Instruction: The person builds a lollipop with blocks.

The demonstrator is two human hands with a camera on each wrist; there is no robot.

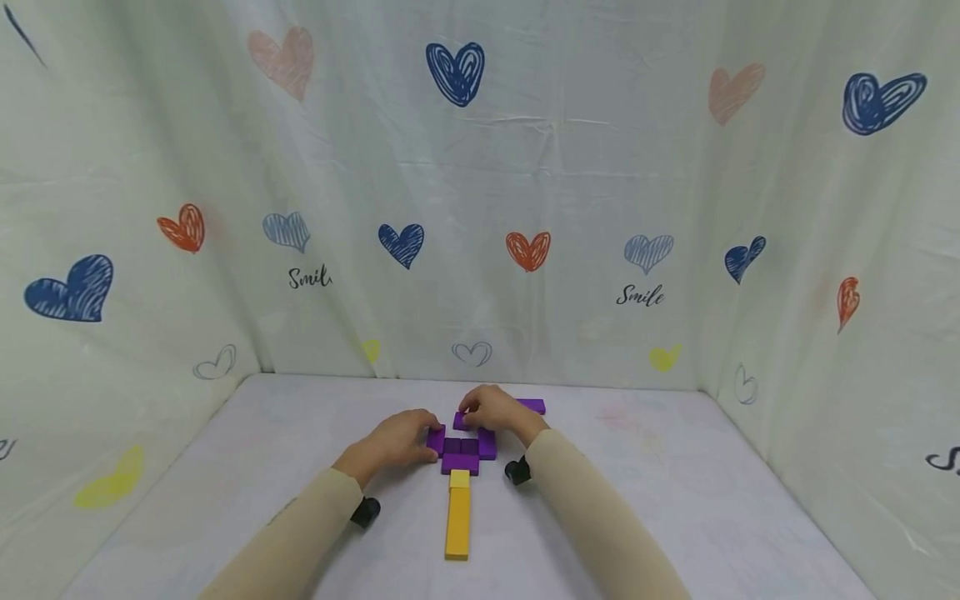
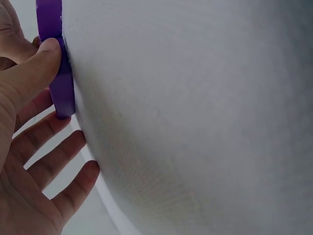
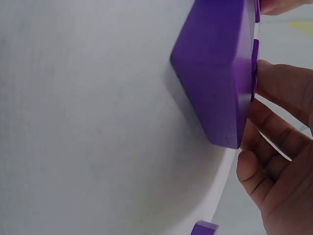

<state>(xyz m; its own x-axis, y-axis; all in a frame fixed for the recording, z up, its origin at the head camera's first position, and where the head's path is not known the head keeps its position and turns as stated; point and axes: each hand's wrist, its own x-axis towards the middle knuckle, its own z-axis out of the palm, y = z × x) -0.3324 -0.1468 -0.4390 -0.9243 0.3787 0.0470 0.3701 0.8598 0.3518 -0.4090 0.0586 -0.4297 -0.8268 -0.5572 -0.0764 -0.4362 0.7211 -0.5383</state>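
My left hand pinches a purple block lengthwise, thumb at its near end and a finger at the far end; the other fingers are spread in the left wrist view. At the back of the group, my right hand pinches another purple block, partly hidden by the fingers. Between the hands lie two small dark purple blocks, side by side. A purple block lies crosswise in front of them. On the right stands a purple block, large in the right wrist view.
A small yellow block and a long yellow block run from the purple group toward me. Behind the right hand lies one more purple block. The white-covered table meets a heart-printed curtain at the back and sides.
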